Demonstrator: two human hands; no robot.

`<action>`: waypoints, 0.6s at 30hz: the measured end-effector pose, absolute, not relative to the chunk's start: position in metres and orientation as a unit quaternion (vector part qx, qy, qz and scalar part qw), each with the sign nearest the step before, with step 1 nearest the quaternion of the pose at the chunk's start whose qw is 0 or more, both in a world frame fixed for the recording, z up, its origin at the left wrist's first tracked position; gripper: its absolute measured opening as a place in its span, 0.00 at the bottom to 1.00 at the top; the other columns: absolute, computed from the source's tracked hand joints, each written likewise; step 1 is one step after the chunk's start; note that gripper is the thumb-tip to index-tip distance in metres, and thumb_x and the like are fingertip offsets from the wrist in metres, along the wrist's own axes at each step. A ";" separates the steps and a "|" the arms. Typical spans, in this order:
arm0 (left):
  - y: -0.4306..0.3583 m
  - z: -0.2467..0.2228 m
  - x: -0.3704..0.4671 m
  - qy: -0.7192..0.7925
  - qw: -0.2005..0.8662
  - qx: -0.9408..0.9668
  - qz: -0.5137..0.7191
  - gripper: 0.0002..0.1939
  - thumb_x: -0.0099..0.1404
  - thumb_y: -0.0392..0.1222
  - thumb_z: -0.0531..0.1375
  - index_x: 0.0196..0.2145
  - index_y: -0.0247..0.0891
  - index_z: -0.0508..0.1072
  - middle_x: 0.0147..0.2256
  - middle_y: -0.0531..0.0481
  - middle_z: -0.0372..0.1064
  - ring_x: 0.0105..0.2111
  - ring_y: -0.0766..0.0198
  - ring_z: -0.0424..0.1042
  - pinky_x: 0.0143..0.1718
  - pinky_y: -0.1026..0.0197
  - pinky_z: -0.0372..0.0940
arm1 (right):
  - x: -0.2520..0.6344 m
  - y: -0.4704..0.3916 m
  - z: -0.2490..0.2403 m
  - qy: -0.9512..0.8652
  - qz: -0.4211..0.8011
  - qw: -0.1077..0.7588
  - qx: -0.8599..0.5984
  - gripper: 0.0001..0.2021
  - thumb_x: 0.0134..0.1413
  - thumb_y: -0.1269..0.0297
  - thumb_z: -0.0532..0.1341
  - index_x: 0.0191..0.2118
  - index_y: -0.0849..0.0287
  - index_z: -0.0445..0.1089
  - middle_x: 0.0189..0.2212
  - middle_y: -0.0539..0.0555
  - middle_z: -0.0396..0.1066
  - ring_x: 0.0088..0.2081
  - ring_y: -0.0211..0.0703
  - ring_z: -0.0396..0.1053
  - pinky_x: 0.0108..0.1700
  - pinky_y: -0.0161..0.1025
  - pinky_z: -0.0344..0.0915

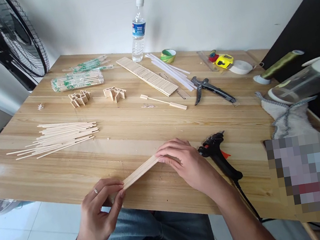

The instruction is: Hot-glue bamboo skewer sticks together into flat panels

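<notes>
Wooden strip: a narrow bundle of pale sticks laid side by side, spanning the gap between the two hands and slanting from 8 o'clock up to 2 o'clock; whether its underside touches the desk I cannot tell.
Left hand: at the strip's 8 o'clock end, pinching it between thumb and fingers, over the desk's near edge; a ring sits on one finger.
Right hand: at the strip's 2 o'clock end, thumb below and fingers curled over the top, pinching that end.
Glue gun: just beside the right hand, at 3 o'clock from the strip, lying on its side with its tip aimed toward 1 o'clock.
Loose sticks: a fanned pile at 10 o'clock from the strip, well apart from both hands.
Zigzag pieces: two small stick assemblies, standing near each other between 11 and 12 o'clock.
Slatted panel: lying flat between 12 and 1 o'clock.
Joined stick piece: at 1 o'clock, nearer the strip than the panel.
Cutter: at 2 o'clock, handles apart.
</notes>
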State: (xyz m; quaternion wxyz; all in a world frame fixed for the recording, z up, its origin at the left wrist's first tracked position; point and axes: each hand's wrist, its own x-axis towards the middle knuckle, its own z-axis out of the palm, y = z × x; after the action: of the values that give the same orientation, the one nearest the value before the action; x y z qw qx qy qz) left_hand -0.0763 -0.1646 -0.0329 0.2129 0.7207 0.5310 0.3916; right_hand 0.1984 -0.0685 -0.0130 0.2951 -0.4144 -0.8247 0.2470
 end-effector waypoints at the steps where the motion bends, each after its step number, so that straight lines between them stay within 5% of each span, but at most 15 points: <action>1: -0.165 -0.033 -0.076 0.531 0.214 0.720 0.392 0.06 0.72 0.33 0.63 0.40 0.40 0.79 0.41 0.46 0.80 0.35 0.64 0.80 0.26 0.69 0.71 | 0.198 -0.068 -0.013 -0.823 0.250 0.295 -0.416 0.07 0.70 0.72 0.64 0.41 0.55 0.78 0.39 0.55 0.82 0.44 0.50 0.76 0.51 0.50 0.70; 18: -0.166 -0.031 -0.077 0.540 0.217 0.714 0.388 0.05 0.73 0.34 0.63 0.39 0.40 0.79 0.41 0.45 0.80 0.37 0.63 0.80 0.28 0.68 0.72 | 0.205 -0.097 0.000 -0.732 0.199 0.405 -0.510 0.07 0.70 0.70 0.62 0.43 0.54 0.78 0.40 0.56 0.83 0.42 0.50 0.80 0.46 0.46 0.75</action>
State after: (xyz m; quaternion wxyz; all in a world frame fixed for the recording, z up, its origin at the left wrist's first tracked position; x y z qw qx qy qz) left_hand -0.0770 -0.1663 -0.0315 0.2174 0.7144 0.5402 0.3881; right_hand 0.2050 -0.0975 0.0001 0.4051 -0.5100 -0.7323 0.1987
